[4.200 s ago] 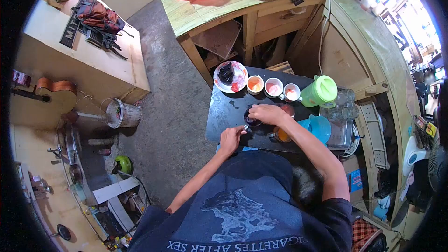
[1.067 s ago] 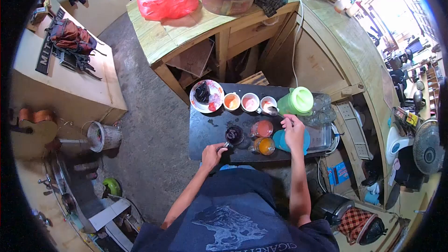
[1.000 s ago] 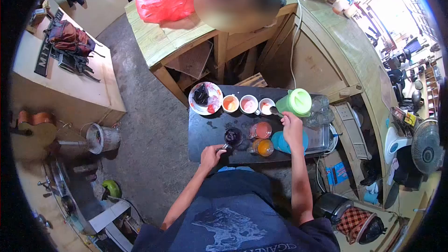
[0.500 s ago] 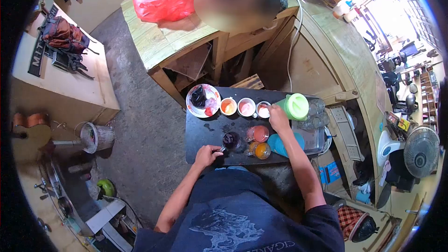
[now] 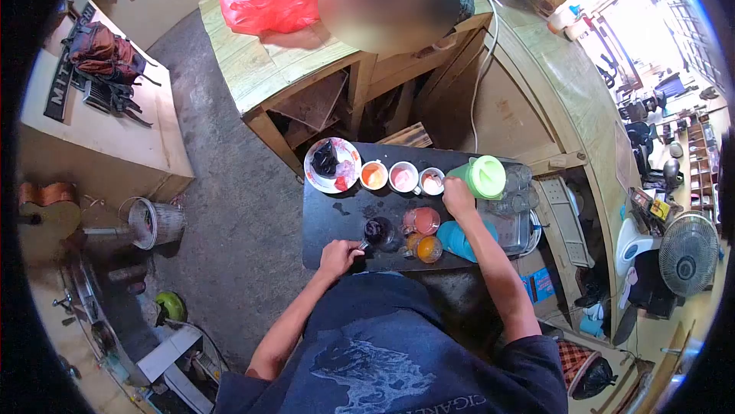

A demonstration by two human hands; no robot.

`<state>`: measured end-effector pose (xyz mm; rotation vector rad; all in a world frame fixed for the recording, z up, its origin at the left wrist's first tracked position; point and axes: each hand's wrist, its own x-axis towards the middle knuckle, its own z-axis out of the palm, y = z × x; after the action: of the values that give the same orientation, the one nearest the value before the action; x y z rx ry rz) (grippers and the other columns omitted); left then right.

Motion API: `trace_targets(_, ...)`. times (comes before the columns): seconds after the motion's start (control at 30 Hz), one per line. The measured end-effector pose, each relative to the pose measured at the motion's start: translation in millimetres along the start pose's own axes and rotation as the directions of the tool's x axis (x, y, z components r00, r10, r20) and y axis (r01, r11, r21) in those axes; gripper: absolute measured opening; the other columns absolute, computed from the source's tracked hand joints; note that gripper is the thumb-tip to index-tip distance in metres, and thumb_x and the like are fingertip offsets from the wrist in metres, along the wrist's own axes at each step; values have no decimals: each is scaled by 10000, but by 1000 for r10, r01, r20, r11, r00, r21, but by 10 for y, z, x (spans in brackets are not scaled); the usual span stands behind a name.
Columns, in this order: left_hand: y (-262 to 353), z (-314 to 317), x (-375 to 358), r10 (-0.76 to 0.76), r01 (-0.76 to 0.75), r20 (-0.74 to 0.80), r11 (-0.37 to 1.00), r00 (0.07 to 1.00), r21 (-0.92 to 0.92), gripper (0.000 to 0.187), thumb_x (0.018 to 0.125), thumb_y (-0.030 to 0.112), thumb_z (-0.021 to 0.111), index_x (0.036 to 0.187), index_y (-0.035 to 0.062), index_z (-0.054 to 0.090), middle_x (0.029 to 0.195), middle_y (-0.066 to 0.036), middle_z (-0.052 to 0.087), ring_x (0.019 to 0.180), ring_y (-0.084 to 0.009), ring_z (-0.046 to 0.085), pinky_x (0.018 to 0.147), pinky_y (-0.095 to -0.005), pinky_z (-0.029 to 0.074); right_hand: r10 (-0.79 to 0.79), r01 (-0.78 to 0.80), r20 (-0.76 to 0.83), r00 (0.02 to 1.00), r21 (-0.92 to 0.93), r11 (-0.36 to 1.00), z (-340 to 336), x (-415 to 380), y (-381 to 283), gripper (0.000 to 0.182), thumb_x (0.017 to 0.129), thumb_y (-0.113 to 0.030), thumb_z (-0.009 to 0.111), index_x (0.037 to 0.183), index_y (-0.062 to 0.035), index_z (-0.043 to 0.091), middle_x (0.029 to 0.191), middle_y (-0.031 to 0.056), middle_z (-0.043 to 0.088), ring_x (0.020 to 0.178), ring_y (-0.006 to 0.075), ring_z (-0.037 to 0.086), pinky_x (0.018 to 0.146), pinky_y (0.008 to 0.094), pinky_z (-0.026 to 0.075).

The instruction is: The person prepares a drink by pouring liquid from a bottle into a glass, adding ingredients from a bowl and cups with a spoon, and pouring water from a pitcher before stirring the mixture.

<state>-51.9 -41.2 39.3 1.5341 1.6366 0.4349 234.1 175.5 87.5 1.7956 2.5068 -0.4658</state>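
Note:
My left hand [image 5: 339,258] is closed around the handle of a glass mug [image 5: 377,230] of dark drink, which stands on the black table [image 5: 329,222]. At the back of the table, my right hand [image 5: 459,198] has its fingers drawn together beside the right-hand cup [image 5: 432,181]. Whatever is in those fingers is hidden. Left of that cup stand a cup with pink contents [image 5: 403,177] and a cup with orange contents [image 5: 374,176]. Between my hands are a mug of pink drink [image 5: 422,221] and a mug of orange drink [image 5: 429,248].
A green pitcher [image 5: 487,176] stands just right of my right hand, with clear glasses [image 5: 519,193] beyond it. Blue containers [image 5: 458,242] sit under my right forearm. A plate [image 5: 312,176] holds a black bag. Behind, a counter [image 5: 268,81] carries a red bag [image 5: 268,0] and a person leans there.
Both hands stay nearly where they were, and the mug and cups keep their places. The view has shifted slightly.

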Motion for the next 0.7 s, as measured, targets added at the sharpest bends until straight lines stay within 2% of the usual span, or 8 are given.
trace_targets(0.17,3,29,-14,27,-26,-36,999,999,23,248,857,324,684,1030,158,748,806,-187,666,749,-389,659,647,-457,505,57,-50,-89,994,78,996,151,47,130,133,791,-16,574,806,46,690,844,286,659,825,453,657,746,523,526)
trace_targets(0.27,-14,35,-14,52,-51,-54,999,997,18,251,859,325,682,1028,152,749,789,-190,660,737,-387,657,641,-457,503,112,-93,-123,986,155,984,289,103,258,116,742,-5,604,787,49,696,817,298,648,823,449,656,764,514,527)
trace_targets(0.37,7,8,0,48,-47,-44,999,998,26,256,859,325,685,1025,141,750,778,-193,658,731,-384,658,639,-453,503,78,-54,-132,988,176,983,232,90,257,127,710,7,616,791,49,705,800,310,639,825,444,658,775,505,530)
trace_targets(0.47,10,-2,1,29,-29,-21,999,999,29,261,857,326,689,1023,134,751,763,-195,654,721,-381,658,636,-447,502,205,-164,-119,972,286,944,410,142,324,143,714,2,625,815,32,721,803,304,648,825,441,663,786,492,536)
trace_targets(0.57,-11,8,6,37,-36,-18,999,999,29,266,857,325,693,1026,129,751,750,-194,652,709,-379,657,632,-445,501,253,-209,-115,961,301,930,447,125,313,152,715,4,630,829,19,729,826,285,668,824,440,668,789,492,542)
trace_targets(0.67,-67,48,20,33,-33,-15,999,999,26,270,855,328,696,1028,127,750,740,-190,652,699,-378,655,628,-444,498,268,-243,-100,958,203,948,348,58,218,158,718,-14,645,848,-10,735,842,254,688,807,415,683,773,486,551)
trace_targets(0.7,-79,57,20,28,-28,-12,999,1000,24,272,855,329,698,1028,127,750,737,-188,652,695,-377,654,627,-444,497,238,-228,-93,967,104,968,261,32,139,156,720,-22,649,851,-18,734,845,244,691,803,402,688,764,480,554)
